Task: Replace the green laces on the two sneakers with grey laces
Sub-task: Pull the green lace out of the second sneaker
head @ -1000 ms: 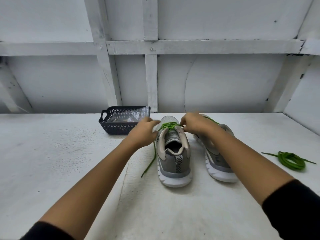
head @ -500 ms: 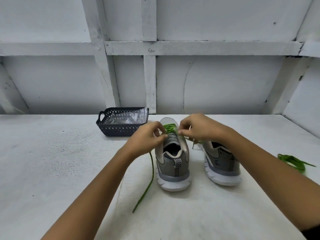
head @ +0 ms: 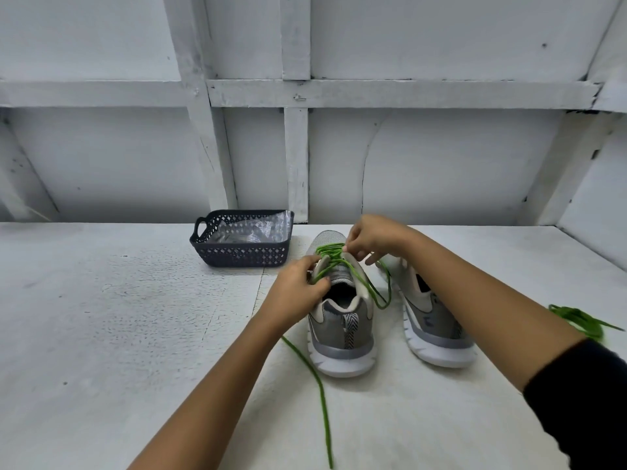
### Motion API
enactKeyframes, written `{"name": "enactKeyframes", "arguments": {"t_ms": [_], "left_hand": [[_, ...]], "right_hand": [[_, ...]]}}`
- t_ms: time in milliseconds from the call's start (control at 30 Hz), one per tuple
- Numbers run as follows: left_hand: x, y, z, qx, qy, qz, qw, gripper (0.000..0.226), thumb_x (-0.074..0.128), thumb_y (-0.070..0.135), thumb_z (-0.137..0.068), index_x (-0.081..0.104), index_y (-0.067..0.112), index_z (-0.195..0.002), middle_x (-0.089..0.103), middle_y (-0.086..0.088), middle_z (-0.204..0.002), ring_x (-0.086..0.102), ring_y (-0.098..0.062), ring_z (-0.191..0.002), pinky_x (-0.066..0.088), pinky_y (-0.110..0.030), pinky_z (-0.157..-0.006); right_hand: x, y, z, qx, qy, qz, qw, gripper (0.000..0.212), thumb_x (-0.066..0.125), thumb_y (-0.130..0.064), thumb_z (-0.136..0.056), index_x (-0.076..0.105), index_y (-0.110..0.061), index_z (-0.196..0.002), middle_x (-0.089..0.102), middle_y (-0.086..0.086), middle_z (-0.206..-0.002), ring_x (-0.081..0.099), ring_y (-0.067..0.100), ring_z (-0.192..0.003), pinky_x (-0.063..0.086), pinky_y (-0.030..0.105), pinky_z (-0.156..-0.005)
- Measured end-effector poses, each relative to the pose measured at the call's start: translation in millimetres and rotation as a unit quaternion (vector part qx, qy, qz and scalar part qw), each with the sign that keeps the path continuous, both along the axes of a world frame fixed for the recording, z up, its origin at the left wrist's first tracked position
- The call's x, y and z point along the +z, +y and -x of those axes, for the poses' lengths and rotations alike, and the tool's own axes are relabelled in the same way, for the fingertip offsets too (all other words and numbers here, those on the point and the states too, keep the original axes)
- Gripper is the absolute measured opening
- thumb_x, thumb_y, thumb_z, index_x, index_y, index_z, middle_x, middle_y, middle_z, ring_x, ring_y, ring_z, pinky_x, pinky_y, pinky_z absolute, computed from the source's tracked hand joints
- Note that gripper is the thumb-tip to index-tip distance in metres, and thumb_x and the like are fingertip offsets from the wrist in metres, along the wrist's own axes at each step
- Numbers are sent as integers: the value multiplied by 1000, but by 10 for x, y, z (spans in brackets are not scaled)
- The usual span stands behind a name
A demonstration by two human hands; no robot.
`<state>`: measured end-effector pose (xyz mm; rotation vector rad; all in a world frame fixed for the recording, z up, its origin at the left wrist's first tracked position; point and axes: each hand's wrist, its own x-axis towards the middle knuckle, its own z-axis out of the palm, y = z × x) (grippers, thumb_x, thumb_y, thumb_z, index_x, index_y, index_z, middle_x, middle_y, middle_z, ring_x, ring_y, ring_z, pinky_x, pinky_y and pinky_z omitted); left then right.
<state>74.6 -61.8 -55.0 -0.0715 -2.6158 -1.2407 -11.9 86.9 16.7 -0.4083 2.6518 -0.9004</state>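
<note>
- A dark plastic lattice basket (head: 237, 257) holding a clear plastic bag (head: 251, 228) sits on the white bench (head: 101, 317), beyond and left of the left hand (head: 295, 296).
- The left hand pinches the green lace (head: 330, 254) at the near eyelets of the white-soled grey mesh sneaker (head: 342, 330). One loose end trails back under its wrist.
- The right hand (head: 376, 235) pinches the same lace farther up the tongue.
- A second grey sneaker (head: 437, 327) stands beneath the right forearm.
- A bundled loose green lace (head: 580, 318) lies right of that arm.
</note>
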Motion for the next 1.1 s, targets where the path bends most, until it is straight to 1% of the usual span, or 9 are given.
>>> {"name": "enactKeyframes", "arguments": {"t_ms": [233, 333, 433, 533, 700, 800, 900, 1000, 1100], "left_hand": [[-30, 7, 12, 3, 6, -2, 1000, 44, 60, 18, -88, 55, 15, -131, 63, -5, -117, 58, -16, -103, 42, -22, -82], [-33, 10, 18, 5, 6, 1, 1000, 43, 59, 18, -88, 55, 15, -130, 63, -6, -116, 58, -17, -103, 40, -21, -80], [-36, 8, 16, 4, 7, -3, 1000, 41, 59, 18, -88, 56, 14, -129, 63, -6, -116, 57, -18, -104, 42, -25, -85], [-38, 12, 11, 6, 8, -4, 1000, 40, 58, 18, -88, 57, 15, -128, 62, -6, -117, 56, -17, -106, 42, -25, -86], [-46, 25, 13, 18, 4, 0, 1000, 41, 57, 18, -88, 56, 16, -129, 62, -6, -119, 56, -18, -107, 38, -22, -82], [-38, 33, 10, 18, -2, 4, 1000, 44, 56, 16, -88, 54, 15, -132, 60, -6, -123, 54, -19, -110, 38, -22, -85], [-29, 29, 9, 20, -6, 8, 1000, 45, 55, 16, -88, 53, 16, -133, 58, -6, -125, 54, -18, -112, 38, -23, -89], [-24, 39, 4, 24, -8, -1, 1000, 44, 55, 17, -88, 54, 17, -132, 60, -6, -123, 55, -18, -108, 40, -24, -86], [-24, 49, -6, 26, -6, -2, 1000, 43, 55, 16, -88, 54, 16, -131, 60, -5, -122, 55, -18, -108, 40, -24, -85]], "right_hand": [[-65, -173, 4, -5, 27, -40, 999, 33, 37, 5, -91, 51, 0, -61, 54, 14, -57, 56, 22, -47, 55, 28, -49], [-121, -228, -13, -46, 54, -27, 997, 36, 39, 8, -88, 41, -6, -54, 44, 12, -51, 46, 20, -43, 43, 22, -38], [-142, -184, 20, -59, 44, 13, 997, 39, 39, -9, -98, 43, -4, -60, 47, 11, -53, 48, 21, -44, 47, 26, -45], [-76, -35, 44, -52, -49, 40, 997, 37, 42, -26, -100, 52, 0, -75, 55, 12, -63, 56, 21, -53, 51, 26, -48], [27, 38, 75, 6, -69, 29, 997, 20, 57, -9, -92, 57, -7, -73, 57, 7, -66, 54, 12, -57, 51, 17, -49], [82, 46, 140, 4, 19, -8, 1000, 18, 55, -9, -94, 61, 0, -80, 58, 12, -69, 55, 12, -57, 50, 15, -46], [64, 8, 162, -8, 138, -48, 989, 34, 52, -21, -96, 63, 9, -88, 66, 19, -80, 63, 21, -63, 51, 20, -51], [8, 43, 159, 2, 26, -9, 1000, 38, 52, -33, -95, 61, 2, -86, 59, 11, -73, 61, 20, -63, 50, 24, -54], [-6, 107, 136, 35, -81, 32, 996, 21, 60, -18, -92, 60, -6, -75, 57, 3, -59, 54, 11, -54, 49, 18, -51]]}}
